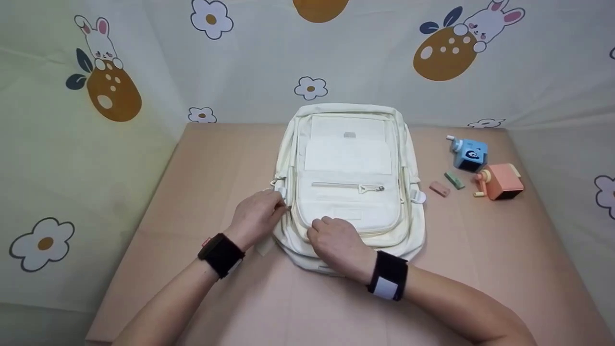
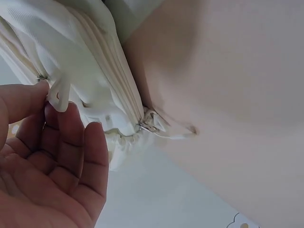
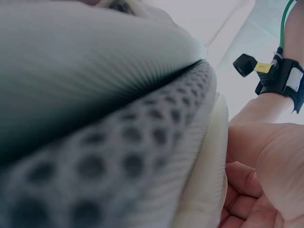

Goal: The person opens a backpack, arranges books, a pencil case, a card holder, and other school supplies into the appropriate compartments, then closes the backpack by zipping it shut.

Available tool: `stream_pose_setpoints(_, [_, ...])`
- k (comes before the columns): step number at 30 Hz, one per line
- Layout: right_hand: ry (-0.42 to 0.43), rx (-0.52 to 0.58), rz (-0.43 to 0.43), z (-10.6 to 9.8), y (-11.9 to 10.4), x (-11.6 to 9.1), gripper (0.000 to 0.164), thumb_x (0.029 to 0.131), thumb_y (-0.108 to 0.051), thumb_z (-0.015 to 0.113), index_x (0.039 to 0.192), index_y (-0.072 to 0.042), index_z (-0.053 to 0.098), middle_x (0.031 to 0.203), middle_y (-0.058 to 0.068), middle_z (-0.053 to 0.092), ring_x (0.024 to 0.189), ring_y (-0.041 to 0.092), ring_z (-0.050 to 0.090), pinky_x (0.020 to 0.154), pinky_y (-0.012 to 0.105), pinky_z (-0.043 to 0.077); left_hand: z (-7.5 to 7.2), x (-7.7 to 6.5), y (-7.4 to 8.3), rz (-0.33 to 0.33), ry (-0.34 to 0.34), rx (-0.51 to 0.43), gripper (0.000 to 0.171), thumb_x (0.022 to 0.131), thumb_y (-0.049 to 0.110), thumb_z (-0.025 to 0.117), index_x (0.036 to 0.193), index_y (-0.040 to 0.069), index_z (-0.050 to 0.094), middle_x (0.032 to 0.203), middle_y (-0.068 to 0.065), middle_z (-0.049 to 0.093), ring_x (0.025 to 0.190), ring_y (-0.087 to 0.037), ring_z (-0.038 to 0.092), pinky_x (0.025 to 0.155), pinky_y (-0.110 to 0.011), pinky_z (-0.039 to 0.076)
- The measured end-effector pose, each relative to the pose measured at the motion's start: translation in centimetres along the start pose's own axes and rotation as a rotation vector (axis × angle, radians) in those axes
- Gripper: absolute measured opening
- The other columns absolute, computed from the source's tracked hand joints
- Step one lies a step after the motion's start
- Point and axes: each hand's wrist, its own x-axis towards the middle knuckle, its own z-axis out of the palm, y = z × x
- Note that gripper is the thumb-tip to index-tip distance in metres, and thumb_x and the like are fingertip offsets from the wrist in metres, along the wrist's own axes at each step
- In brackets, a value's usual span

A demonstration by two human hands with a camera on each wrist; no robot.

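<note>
A white backpack [image 1: 346, 158] lies on the table with its front pocket facing up. My left hand [image 1: 254, 214] is at the bag's left side. In the left wrist view its thumb and index finger pinch a cream zipper pull [image 2: 59, 97], while the other fingers curl loosely below. A second zipper slider [image 2: 140, 125] with a cord hangs farther along the bag. My right hand [image 1: 341, 247] grips the lower front edge of the backpack, fingers bent over the fabric. A dotted mesh panel [image 3: 142, 137] fills much of the right wrist view; the right fingertips are hidden there.
To the bag's right stand a blue pencil sharpener [image 1: 471, 154] and a pink one [image 1: 502, 181], both with cranks. Beside them lie a green eraser [image 1: 454, 180] and a pink eraser [image 1: 439, 189]. A patterned cloth [image 1: 259, 57] surrounds the table [image 1: 216, 158].
</note>
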Motion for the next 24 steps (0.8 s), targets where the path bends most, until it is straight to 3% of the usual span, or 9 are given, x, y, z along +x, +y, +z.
stream_pose_setpoints(18, [-0.026, 0.053, -0.005, -0.1, -0.5, -0.4, 0.011, 0.093, -0.016, 0.069, 0.084, -0.010, 0.065, 0.077, 0.000, 0.056, 0.066, 0.017, 0.054, 0.053, 0.029, 0.042, -0.4, 6.8, -2.0, -0.106, -0.032, 0.103, 0.011, 0.099, 0.019, 0.069, 0.093, 0.010, 0.067, 0.086, -0.003, 0.064, 0.074, -0.023, 0.060, 0.064, -0.039, 0.049])
stream_pose_setpoints(24, [0.004, 0.031, -0.013, 0.0, -0.1, -0.2, 0.012, 0.091, -0.013, 0.070, 0.081, -0.011, 0.063, 0.075, 0.000, 0.055, 0.065, 0.017, 0.054, 0.053, 0.030, 0.042, -0.5, 8.2, -2.3, -0.095, -0.005, 0.138, 0.011, 0.099, 0.018, 0.068, 0.094, 0.009, 0.066, 0.087, -0.005, 0.065, 0.076, -0.024, 0.061, 0.065, -0.039, 0.050])
